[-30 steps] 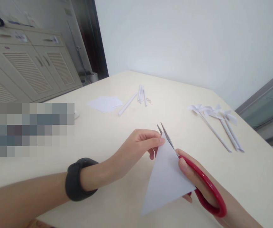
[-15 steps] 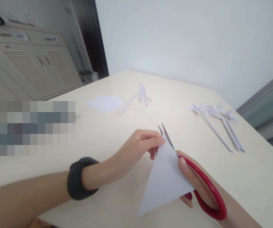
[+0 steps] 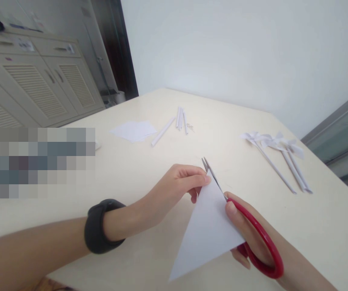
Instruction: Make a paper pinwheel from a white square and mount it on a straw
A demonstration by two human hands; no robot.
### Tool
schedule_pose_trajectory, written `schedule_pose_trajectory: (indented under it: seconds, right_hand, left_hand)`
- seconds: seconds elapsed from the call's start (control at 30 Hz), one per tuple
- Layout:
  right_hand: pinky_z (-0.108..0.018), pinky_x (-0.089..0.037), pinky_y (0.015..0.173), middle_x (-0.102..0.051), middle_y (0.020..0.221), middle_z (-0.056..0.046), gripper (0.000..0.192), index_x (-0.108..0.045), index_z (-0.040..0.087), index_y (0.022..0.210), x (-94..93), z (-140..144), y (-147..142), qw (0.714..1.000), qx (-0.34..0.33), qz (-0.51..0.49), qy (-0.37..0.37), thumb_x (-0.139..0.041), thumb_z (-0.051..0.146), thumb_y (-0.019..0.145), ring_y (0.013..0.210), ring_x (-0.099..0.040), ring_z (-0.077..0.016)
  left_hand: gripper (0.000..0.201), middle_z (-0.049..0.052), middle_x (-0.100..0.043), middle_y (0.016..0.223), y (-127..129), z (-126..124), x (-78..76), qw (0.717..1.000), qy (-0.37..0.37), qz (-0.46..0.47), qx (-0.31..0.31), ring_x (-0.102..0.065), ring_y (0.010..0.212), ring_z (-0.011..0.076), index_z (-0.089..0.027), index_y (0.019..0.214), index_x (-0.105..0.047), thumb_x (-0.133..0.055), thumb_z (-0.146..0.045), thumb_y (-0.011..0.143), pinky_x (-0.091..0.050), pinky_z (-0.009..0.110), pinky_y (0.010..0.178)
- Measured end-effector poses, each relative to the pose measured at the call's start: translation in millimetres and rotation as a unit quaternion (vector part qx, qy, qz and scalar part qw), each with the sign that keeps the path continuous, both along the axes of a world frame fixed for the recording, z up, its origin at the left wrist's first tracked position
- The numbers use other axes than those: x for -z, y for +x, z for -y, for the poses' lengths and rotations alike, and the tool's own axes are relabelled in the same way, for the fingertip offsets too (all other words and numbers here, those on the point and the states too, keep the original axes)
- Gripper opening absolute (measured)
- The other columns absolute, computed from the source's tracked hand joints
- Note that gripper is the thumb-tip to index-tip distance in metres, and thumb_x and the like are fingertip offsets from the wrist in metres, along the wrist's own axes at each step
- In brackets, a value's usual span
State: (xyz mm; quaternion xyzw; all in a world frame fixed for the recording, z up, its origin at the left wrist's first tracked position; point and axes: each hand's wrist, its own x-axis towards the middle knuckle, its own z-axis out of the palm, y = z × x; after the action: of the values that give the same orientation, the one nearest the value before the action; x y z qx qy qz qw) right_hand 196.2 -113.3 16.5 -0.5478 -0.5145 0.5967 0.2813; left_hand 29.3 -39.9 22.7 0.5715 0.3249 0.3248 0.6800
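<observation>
A white triangular sheet of paper is pinched near its upper tip by my left hand, which has a black band on its wrist. My right hand grips red-handled scissors, fingers in the loops. The metal blades lie along the paper's upper right edge, with their tips a little apart just beyond the paper's point. Part of the lower handle is hidden behind the paper and my fingers.
Flat white paper sheets lie at the back left of the table. Rolled paper sticks and a small wiry item are near the back middle. Several paper pinwheels on sticks rest at right. A blurred patch covers the left side.
The scissor blades have closed nearer together, and the red handles have shifted slightly left. The paper's lower left corner has swung a little left and down. My left hand has stayed almost still.
</observation>
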Motion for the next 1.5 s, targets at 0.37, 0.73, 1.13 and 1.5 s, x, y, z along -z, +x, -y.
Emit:
schedule_pose_trajectory:
  seconds: [0.37, 0.73, 1.13, 1.5]
  right_hand:
    - [-0.025, -0.026, 0.045, -0.039, 0.050, 0.005, 0.046, -0.034, 0.020, 0.059, -15.5, -10, 17, 0.998, 0.022, -0.014, 0.052, -0.037, 0.053, 0.092, 0.042, -0.035, -0.0092]
    - [-0.030, -0.039, 0.060, -0.044, 0.066, 0.001, 0.048, -0.041, 0.022, 0.070, -23.2, -2, 14, 0.993, -0.029, -0.068, 0.088, -0.033, 0.067, 0.084, 0.058, -0.040, -0.0141]
    - [-0.030, -0.034, 0.064, -0.041, 0.074, 0.003, 0.040, -0.034, 0.023, 0.082, -28.6, 4, 11, 0.996, -0.061, -0.043, 0.042, -0.048, 0.061, 0.083, 0.066, -0.041, -0.0129]
    - [-0.030, -0.032, 0.061, -0.041, 0.075, 0.003, 0.044, -0.035, 0.023, 0.079, -25.8, 2, 10, 0.997, -0.057, -0.027, 0.047, -0.050, 0.065, 0.079, 0.064, -0.038, -0.0124]
  left_hand:
    - [0.031, -0.004, -0.049, 0.059, -1, 0, -7.4, 0.996, 0.064, -0.038, 0.046, -0.045, 0.058, 0.0088, -0.015, 0.056, -0.051, -0.052, -0.021, 0.086, -0.036, 0.022, 0.059]
    - [0.030, -0.002, -0.050, 0.059, -4, 1, -9.8, 0.992, 0.055, -0.025, 0.113, -0.047, 0.059, 0.0102, -0.015, 0.057, -0.053, -0.055, -0.023, 0.086, -0.037, 0.023, 0.059]
    - [0.027, -0.002, -0.051, 0.060, -7, 1, -4.0, 0.994, 0.034, 0.006, 0.101, -0.048, 0.061, 0.0093, -0.014, 0.062, -0.059, -0.059, -0.028, 0.085, -0.037, 0.023, 0.061]
    - [0.021, 0.001, -0.054, 0.064, -7, 1, -2.8, 0.995, -0.006, 0.003, 0.102, -0.053, 0.070, 0.0146, -0.014, 0.068, -0.064, -0.060, -0.028, 0.082, -0.039, 0.028, 0.071]
